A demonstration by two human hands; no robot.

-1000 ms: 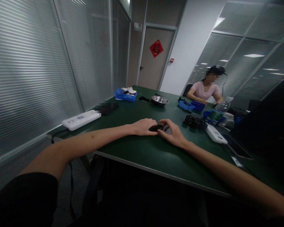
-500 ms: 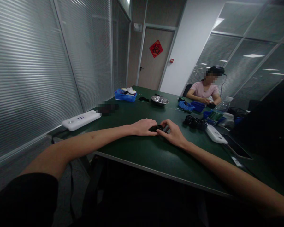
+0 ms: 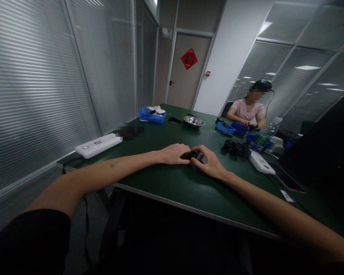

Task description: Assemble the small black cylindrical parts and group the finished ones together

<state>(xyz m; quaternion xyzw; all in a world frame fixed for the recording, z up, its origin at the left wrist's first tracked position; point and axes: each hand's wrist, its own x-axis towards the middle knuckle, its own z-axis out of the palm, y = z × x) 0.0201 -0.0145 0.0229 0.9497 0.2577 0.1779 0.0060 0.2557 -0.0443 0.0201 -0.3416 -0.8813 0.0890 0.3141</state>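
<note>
Both my hands meet over the green table [image 3: 160,179], around a small black part [image 3: 186,156] whose kind I cannot make out. My left hand [image 3: 176,154] is closed on it from the left, fingers wrapped over its far side and thumb along the near side. From the right, my right hand [image 3: 208,162] pinches the part's rounded end between thumb and curled fingers. Much of the piece is hidden by the fingers. To the right of my right hand lies a cluster of black round parts [image 3: 236,148].
Further back stand a blue basket [image 3: 151,117] with mixed items, a steel bowl [image 3: 193,122] and more blue trays [image 3: 226,128]. A plastic bottle [image 3: 265,135], white power bank [image 3: 260,163] and phone [image 3: 286,177] are at right. Another white device [image 3: 99,146] lies left. A co-worker [image 3: 248,109] sits opposite.
My right fingers have shifted slightly on the black part's end; my left hand stays in place. Across the table, the co-worker's hands have moved a little.
</note>
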